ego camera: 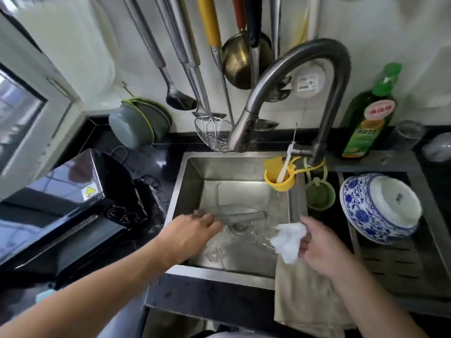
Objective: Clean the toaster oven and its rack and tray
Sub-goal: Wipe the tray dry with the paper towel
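Note:
A black toaster oven (73, 191) stands on the counter left of the steel sink (185, 176). In the basin a grey metal piece (241, 214) lies blurred above the drain; I cannot tell whether it is the tray or rack. My left hand (192, 236) reaches into the sink, its fingers at that piece's left end, too blurred to read the grip. At the sink's right edge my right hand (322, 247) grips a crumpled white cloth (289, 239). The faucet (288, 93) arches over the basin.
A beige towel (302, 296) hangs over the sink's front right corner. A blue-and-white bowl (375, 208) lies upturned on the dark drain rack at the right. A green soap bottle (368, 118), a yellow cup with a brush (280, 176) and hanging utensils (185, 69) line the back.

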Motion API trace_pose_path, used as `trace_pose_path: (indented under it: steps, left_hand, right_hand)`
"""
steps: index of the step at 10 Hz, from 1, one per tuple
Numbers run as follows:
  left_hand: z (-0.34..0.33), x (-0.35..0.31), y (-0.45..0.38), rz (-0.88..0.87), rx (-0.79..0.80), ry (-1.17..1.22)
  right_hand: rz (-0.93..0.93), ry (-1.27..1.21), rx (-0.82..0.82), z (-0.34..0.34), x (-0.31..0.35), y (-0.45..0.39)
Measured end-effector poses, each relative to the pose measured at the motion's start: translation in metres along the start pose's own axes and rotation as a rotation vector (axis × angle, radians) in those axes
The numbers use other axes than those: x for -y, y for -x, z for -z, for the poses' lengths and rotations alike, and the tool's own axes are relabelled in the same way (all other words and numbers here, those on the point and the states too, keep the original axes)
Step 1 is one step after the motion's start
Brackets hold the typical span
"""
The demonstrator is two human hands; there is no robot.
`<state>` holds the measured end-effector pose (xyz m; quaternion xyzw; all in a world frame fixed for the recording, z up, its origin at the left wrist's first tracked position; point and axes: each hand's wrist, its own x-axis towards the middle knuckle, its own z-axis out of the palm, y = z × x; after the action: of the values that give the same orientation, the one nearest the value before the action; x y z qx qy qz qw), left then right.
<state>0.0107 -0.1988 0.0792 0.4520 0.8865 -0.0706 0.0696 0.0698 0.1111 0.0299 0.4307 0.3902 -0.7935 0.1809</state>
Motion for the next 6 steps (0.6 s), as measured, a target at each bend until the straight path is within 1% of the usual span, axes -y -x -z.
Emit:
trace_pose_path:
  steps: [1, 2, 3, 4, 5, 6]
  left_hand:
    - [0.013, -0.010, 0.012, -0.083, -0.077, -0.079]
    - [0.019, -0.014, 0.024, -0.143, -0.149, -0.117]
    - [0.007, -0.016, 0.040, 0.011, -0.256, -0.119]
    - [-0.005, -0.046, 0.039, 0.895, -0.489, 0.502]
    - [-0.006, -0.074, 0.009, 1.487, -0.738, 1.750]
    - [-0.018, -0.080, -0.003, 1.498, -0.906, 2.268]
  right_hand:
    - [-0.174, -0.008, 0.058, -0.017, -0.008, 0.004]
    - [-0.245, 0.037, 0.152, -0.026, -0.018, 0.011]
    - [-0.307, 0.045, 0.251, -0.024, -0.026, 0.012]
    - [-0.344, 0.053, 0.306, -0.030, -0.040, 0.017]
    - [-0.334, 0.036, 0.287, -0.039, -0.067, 0.014]
    - [-0.343, 0.007, 0.330, -0.041, -0.081, 0.018]
